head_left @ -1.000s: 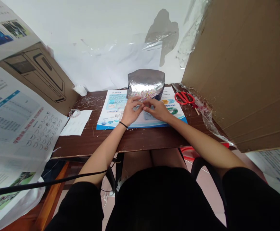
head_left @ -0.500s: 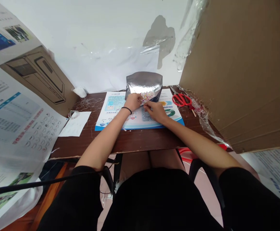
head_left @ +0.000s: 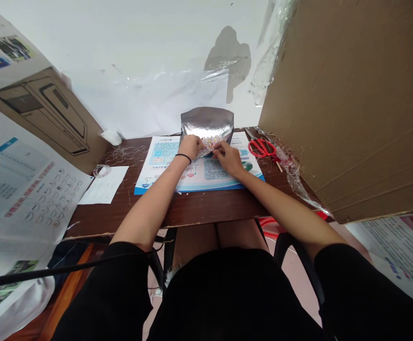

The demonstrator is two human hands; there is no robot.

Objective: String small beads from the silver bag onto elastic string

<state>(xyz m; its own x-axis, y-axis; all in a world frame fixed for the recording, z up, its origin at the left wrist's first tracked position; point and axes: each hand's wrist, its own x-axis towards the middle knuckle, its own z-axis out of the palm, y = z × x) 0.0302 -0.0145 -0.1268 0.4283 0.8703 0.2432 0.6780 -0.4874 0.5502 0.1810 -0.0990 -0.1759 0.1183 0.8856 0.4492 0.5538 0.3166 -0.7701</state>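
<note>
Across the wooden desk (head_left: 206, 208), the left hand (head_left: 190, 147) and right hand (head_left: 228, 158) are pinching a foil pouch (head_left: 207, 122) at twelve o'clock, risking spilled beads (head_left: 210, 141) if they slacken.

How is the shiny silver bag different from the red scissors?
The silver bag is shiny, crinkly and much bigger; the scissors have red handles. The bag sits on a printed paper, but the scissors lie on the brown table. The left hand touches the bag; no hand touches the scissors. Both rest on that table.
</note>
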